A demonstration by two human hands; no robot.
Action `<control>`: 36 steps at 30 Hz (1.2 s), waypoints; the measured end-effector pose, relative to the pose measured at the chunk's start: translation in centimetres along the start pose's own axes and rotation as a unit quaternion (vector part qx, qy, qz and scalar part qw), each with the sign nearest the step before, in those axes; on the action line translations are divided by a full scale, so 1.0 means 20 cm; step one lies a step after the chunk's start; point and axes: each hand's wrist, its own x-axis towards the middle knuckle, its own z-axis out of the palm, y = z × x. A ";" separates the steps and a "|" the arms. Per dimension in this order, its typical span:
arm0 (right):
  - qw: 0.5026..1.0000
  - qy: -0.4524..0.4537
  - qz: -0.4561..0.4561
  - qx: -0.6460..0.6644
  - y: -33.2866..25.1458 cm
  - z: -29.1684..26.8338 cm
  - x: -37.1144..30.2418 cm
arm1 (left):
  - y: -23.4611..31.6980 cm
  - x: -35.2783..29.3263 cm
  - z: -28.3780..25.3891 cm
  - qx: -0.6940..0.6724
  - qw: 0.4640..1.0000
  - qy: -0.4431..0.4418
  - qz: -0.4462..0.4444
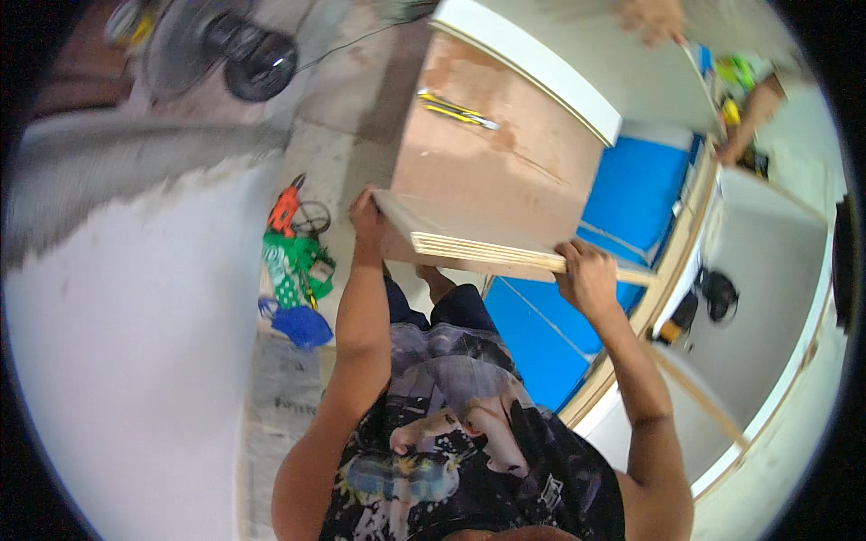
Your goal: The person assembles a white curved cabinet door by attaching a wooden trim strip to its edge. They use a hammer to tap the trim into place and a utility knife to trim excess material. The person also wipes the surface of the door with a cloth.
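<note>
In front of my body I hold several plywood boards point(483, 250), stacked with their pale layered edges toward me. My left hand point(365, 215) is closed on the left end of the stack. At the right end my right hand point(586, 273) wraps over the edge, fingers on top. Just beyond the boards lies a broad brown panel point(505, 158), with a yellow and black utility knife point(460, 110) resting on it. A white strip point(532, 63) runs along the far side of that panel.
At right stands a wooden frame point(672, 261) with a blue panel point(541, 338) beside it. Another person's hand point(731, 149) touches its far end. An orange power tool point(285, 209), a green bag point(293, 270) and a blue cloth-like item point(302, 326) lie left. A fan point(257, 63) stands far left.
</note>
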 end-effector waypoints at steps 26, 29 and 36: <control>0.879 0.267 0.259 0.297 1.67 0.77 -1.18 | 2.03 -0.45 0.16 0.051 0.895 -0.148 -0.418; 0.476 0.122 0.472 0.732 1.68 0.84 -1.16 | 1.78 -0.28 -0.25 0.066 0.874 -0.218 -0.430; 0.344 -0.234 0.186 0.890 1.75 1.35 -1.16 | 1.75 -0.51 -0.23 0.187 0.821 -0.297 -0.450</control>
